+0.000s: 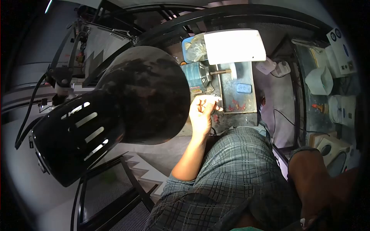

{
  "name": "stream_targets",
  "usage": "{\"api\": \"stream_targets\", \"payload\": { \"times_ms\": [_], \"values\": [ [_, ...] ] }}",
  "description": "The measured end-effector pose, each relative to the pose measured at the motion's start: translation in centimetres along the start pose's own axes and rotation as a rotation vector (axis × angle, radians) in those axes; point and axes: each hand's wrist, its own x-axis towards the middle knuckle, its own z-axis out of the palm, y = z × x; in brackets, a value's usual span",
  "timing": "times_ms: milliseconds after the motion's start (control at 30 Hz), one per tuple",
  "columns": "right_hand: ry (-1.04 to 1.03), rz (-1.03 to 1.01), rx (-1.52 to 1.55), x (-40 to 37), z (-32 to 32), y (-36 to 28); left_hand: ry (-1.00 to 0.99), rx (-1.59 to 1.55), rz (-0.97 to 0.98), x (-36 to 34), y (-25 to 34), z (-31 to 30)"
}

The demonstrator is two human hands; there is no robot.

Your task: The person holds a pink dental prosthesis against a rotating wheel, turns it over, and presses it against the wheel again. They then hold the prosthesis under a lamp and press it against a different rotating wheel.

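My left hand [201, 111] is raised in the middle of the view, under bright light. Its fingers are curled into a pinch near the left edge of a metal tray [252, 77]; a small bright thing seems to be at the fingertips, too small to make out. Just beyond the hand lies a blue motor [193, 75] with a spindle [220, 72] that carries a white wheel [233, 71]. A blue block [243, 88] with writing and several small reddish bits [236, 106] lie in the tray. My right hand does not show.
A large black lamp [150, 96] takes up the left side, close to my left hand. A white panel [235, 47] stands behind the wheel, beside a plastic bag [197, 50]. On the right are a side bench with a white container [319, 81] and a thin black cable [291, 123].
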Motion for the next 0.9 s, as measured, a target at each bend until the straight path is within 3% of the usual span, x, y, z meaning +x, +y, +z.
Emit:
{"api": "stream_targets", "payload": {
  "times_ms": [67,100,167,200,267,433,500,567,700,733,767,900],
  "values": [
    [0.098,0.016,0.013,-0.4,0.5,0.0,0.048,0.047,-0.11,-0.4,0.8,0.0],
    [0.086,0.027,0.018,1.0,-0.5,-0.2,0.036,0.053,-0.029,-0.3,0.6,0.1],
    [-0.352,0.102,-0.049,3.2,-3.1,-1.0,0.041,0.072,-0.039,-0.2,0.4,-0.3],
    [-0.341,0.1,-0.06,1.7,-2.3,-0.7,0.051,0.061,-0.049,-0.2,0.5,-0.2],
    [-0.011,0.034,0.103,-1.5,-0.1,0.6,0.069,0.025,-0.057,-0.3,1.0,0.1],
    [-0.179,-0.091,0.043,0.8,-1.5,0.8,-0.01,0.057,0.045,0.4,-0.8,-1.1],
    [-0.251,-0.092,0.039,1.0,-1.1,0.4,0.026,0.033,-0.033,0.1,0.0,-0.6],
    [-0.083,-0.03,-0.04,0.4,0.2,-0.6,0.053,0.038,-0.061,0.0,0.0,-0.6],
    [-0.092,0.047,-0.101,0.9,-0.8,-1.4,0.027,0.084,-0.066,0.4,-0.7,-1.4],
    [-0.143,-0.027,-0.097,1.2,-1.2,-0.8,0.021,0.16,-0.148,0.4,-0.2,-1.6],
    [-0.197,-0.1,-0.09,1.7,-1.7,0.0,0.016,0.052,-0.068,0.5,-1.1,-1.5],
    [-0.39,-0.303,-0.059,1.9,-2.7,1.2,-0.001,0.151,-0.042,0.9,-1.6,-2.3]
  ]
}}
